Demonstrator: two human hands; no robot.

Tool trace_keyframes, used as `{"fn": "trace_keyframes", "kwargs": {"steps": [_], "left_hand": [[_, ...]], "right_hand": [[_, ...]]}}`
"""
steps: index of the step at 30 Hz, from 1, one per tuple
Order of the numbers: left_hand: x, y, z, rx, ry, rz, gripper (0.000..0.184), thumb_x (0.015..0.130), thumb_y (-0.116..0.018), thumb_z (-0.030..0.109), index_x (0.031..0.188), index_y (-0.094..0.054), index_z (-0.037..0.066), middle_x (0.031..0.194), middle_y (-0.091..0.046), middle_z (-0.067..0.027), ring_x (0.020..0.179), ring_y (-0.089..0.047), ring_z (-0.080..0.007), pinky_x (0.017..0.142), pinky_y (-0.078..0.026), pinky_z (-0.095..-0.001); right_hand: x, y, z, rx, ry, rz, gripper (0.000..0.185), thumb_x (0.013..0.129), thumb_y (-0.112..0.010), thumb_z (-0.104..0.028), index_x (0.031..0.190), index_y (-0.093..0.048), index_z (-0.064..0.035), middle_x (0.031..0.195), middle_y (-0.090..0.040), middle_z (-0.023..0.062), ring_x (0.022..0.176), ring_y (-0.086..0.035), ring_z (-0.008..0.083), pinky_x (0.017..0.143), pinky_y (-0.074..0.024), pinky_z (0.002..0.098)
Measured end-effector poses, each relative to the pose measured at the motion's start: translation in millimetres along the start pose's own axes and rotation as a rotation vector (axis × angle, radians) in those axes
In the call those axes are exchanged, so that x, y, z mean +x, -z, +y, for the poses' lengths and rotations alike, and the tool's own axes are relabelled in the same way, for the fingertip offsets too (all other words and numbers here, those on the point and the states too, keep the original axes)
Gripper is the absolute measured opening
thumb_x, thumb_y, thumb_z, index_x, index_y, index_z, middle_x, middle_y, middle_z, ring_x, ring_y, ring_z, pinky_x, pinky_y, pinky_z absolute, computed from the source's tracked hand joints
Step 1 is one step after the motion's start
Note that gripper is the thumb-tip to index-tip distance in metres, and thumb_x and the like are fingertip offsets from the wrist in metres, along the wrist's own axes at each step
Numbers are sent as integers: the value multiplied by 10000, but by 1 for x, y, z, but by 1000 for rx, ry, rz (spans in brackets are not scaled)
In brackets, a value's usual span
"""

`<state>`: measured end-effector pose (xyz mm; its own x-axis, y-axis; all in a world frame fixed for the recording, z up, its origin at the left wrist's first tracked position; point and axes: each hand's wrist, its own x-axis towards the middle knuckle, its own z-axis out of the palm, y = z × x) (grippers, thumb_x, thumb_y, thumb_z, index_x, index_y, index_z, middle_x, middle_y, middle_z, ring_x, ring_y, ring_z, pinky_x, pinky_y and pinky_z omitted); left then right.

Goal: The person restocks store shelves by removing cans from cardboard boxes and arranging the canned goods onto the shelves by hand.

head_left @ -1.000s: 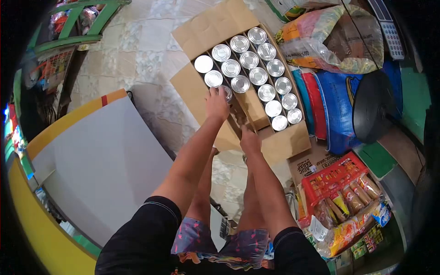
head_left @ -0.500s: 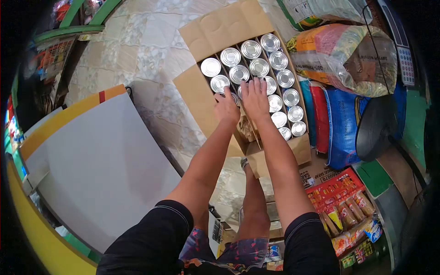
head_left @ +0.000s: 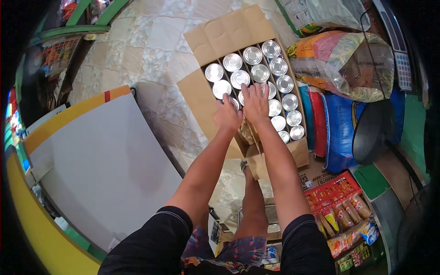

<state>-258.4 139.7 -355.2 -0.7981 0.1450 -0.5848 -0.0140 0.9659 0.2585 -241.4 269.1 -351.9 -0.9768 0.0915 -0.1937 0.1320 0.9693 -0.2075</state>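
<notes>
Here's our left hand (head_left: 228, 116) with its fingers at a can (head_left: 233, 103), our right hand (head_left: 255, 107) just beside, fingers stretched over neighbouring lids (head_left: 272, 91) (clamped or merely resting, we can't tell). Around that grip the carton (head_left: 253, 150) packs more cans (head_left: 285, 84) upright in rows, presumably for mutual bracing, its flaps (head_left: 229, 35) folded outward beyond them, leaving the lids reachable.

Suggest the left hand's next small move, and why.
Probably close the left hand round the can beneath it: the hand is right at that can's top, and the near end of the box shows bare cardboard, likely leaving room for a grip.
</notes>
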Motion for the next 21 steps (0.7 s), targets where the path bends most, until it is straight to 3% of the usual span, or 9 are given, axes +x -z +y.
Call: {"fn": "trace_keyframes", "kwargs": {"steps": [5,8,9,12,13,16,17,20,21], "left_hand": [[-30,44,-1,156,-118,83,782,691,-746,369,1376,-421,178,1161,-572,-178,1073,-556,-392,909,-444,-495],[-39,67,-6,93,-155,23,790,691,-744,383,1381,-419,177,1082,-607,-193,1052,-560,-409,908,-451,-493],[-38,73,-10,19,-153,-40,769,719,-736,398,1396,-420,213,1143,-585,-227,1080,-557,-414,892,-449,-527],[-44,92,-21,-217,-164,-177,770,725,-738,378,1406,-413,224,1064,-582,-274,1008,-574,-449,861,-475,-500],[-51,95,-23,-217,-217,-143,692,746,-734,335,1379,-474,235,990,-569,-301,952,-578,-466,847,-479,-491],[-81,114,-28,-302,-349,-102,590,766,-721,282,1329,-548,247,957,-561,-291,920,-571,-463,844,-479,-486],[-93,126,-25,-289,-353,-126,562,771,-726,257,1313,-582,222,968,-520,-271,941,-552,-422,849,-469,-449],[-128,163,-22,-198,-430,-137,555,768,-728,253,1306,-595,227,979,-505,-266,975,-534,-422,868,-466,-438],[-138,174,-21,-216,-410,-103,526,730,-738,242,1244,-634,210,916,-554,-260,918,-524,-421,816,-478,-476]], "right_hand": [[8,38,0,186,-3,-19,727,624,-768,-191,1299,-511,-113,1114,-558,129,1190,-456,302,1113,-249,529],[12,57,3,416,-25,75,709,577,-755,-144,1251,-537,-115,1100,-565,136,1183,-460,309,1069,-297,515],[13,73,-1,504,-83,71,699,564,-745,-97,1230,-531,-100,1123,-566,146,1172,-472,339,1035,-335,482],[7,95,-3,867,-138,230,738,555,-715,-39,1254,-483,-87,1159,-562,179,1121,-501,386,1003,-384,464],[-2,105,-4,919,-174,241,754,570,-718,-17,1271,-444,-65,1189,-552,191,1124,-520,372,971,-422,438],[-47,134,-2,1166,-390,259,768,578,-746,-32,1271,-418,-57,1221,-507,171,1162,-504,335,990,-415,416],[-68,141,3,1219,-458,282,780,585,-746,-26,1282,-396,-61,1210,-488,161,1149,-502,306,981,-417,400],[-127,188,2,1537,-650,397,808,605,-748,26,1292,-340,-93,1176,-447,131,1079,-501,219,912,-449,357],[-147,207,1,1552,-685,450,810,602,-749,32,1291,-342,-96,1173,-453,122,1073,-505,214,910,-447,353]]}}
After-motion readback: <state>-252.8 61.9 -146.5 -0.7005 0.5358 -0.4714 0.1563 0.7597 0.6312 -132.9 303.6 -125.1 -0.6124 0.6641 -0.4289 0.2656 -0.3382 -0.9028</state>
